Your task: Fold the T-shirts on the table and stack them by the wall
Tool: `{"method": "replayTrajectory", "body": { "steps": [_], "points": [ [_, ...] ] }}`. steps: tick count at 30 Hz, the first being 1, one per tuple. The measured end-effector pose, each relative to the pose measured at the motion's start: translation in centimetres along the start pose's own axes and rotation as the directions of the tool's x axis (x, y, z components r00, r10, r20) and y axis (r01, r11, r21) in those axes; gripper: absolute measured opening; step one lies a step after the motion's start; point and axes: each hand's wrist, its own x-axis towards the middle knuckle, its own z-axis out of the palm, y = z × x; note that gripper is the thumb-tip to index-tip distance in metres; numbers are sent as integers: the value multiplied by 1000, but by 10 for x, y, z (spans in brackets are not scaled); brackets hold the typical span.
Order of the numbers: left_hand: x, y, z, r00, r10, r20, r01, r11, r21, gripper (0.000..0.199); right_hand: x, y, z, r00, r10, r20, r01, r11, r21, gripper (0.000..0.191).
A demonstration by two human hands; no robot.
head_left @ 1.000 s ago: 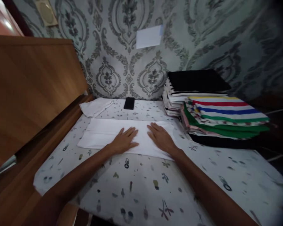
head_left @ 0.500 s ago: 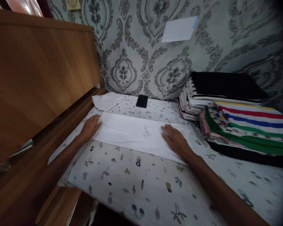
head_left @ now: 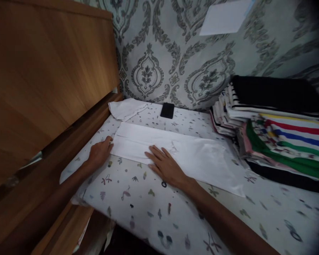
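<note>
A white garment (head_left: 199, 156) lies folded into a long flat strip on the patterned sheet, with a small grey script print near its middle. At its left end, my left hand (head_left: 100, 153) is closed, fingers curled together on the garment's edge. My right hand (head_left: 166, 168) rests palm down on the strip's near side, left of the print, its fingers outstretched and slightly apart. Light wrinkles run along the left part of the cloth, and its right end spreads wider.
A second white cloth (head_left: 127, 108) and a black phone-like slab (head_left: 167, 110) lie near the wall. Stacked folded clothes (head_left: 279, 95) stand at right. Wooden furniture (head_left: 53, 71) borders the left side. The printed sheet (head_left: 149, 219) ends at a near edge.
My right hand has slid left along the garment from its right part. My left hand's fingers have gone from lying flat to curled at the left edge. The view has shifted slightly.
</note>
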Motion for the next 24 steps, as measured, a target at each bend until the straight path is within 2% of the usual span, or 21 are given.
{"method": "replayTrajectory", "body": {
  "steps": [4, 8, 11, 14, 16, 19, 24],
  "points": [
    [7, -8, -4, 999, 28, 31, -28, 1000, 0, 28, -1, 3, -2, 1000, 4, -4, -4, 1000, 2, 51],
    [37, -12, -9, 1000, 25, 9, -24, 997, -68, 31, 1, -3, -9, 999, 24, 23, -25, 999, 28, 50],
    [67, 0, -10, 1000, -24, 17, 26, 997, -72, 35, 8, -9, -15, 997, 64, 36, -65, 997, 47, 48],
    [88, 15, -5, 1000, -18, -7, 18, 998, -63, 46, 21, -11, -18, 996, 94, -9, -93, 995, 45, 47],
    [94, 18, -1, 999, 16, -35, -18, 998, -57, 49, 28, -7, -17, 991, 132, -32, -131, 991, 18, 48],
    [96, 9, 3, 999, 34, -36, -37, 997, -65, 41, 31, 1, -14, 979, 206, -5, -206, 978, -18, 50],
    [97, -1, 0, 999, 44, -21, -44, 998, -35, 32, 37, -1, -17, 959, 280, 38, -281, 959, 19, 50]
  ]
}}
